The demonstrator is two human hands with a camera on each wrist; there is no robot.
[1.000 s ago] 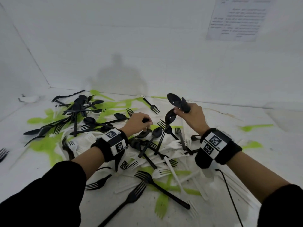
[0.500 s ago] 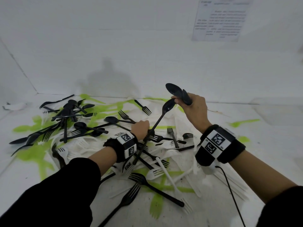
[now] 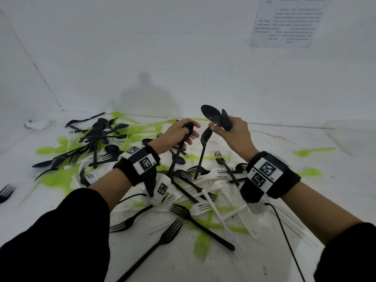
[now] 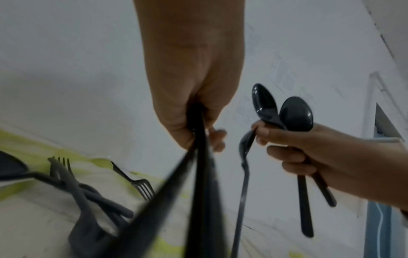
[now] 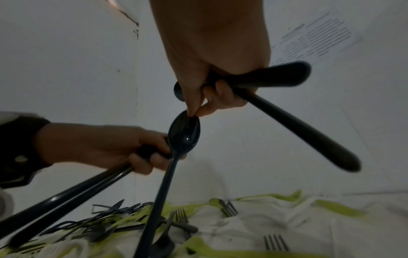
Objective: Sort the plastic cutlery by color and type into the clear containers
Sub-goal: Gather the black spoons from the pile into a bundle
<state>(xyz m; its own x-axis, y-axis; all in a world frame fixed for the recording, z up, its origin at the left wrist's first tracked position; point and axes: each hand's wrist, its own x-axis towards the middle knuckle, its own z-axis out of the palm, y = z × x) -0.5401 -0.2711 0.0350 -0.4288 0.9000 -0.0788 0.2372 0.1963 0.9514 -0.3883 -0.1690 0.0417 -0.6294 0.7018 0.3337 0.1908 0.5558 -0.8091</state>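
Observation:
A heap of black, white and green plastic cutlery (image 3: pixel 195 180) lies on the white table. Above it, my right hand (image 3: pixel 234 135) grips two black spoons (image 3: pixel 213 117) by their handles, bowls up, and pinches the bowl tip of a third black spoon (image 3: pixel 204 139) that hangs handle-down; the pinch shows in the right wrist view (image 5: pixel 184 132). My left hand (image 3: pixel 181 133) grips two black handles (image 3: pixel 177 153) that slant down into the heap, seen blurred in the left wrist view (image 4: pixel 198 174). The two hands are close together.
A cluster of black spoons and forks (image 3: pixel 97 137) lies at the back left, a lone black fork (image 3: pixel 6 192) at the far left edge. A clear container (image 3: pixel 354 139) stands at the right by the wall. A cable (image 3: pixel 284 231) trails from my right wrist.
My left hand rose from the heap up beside my right hand, bringing black handles with it. The hanging spoon swung nearer upright. The head view shifted left.

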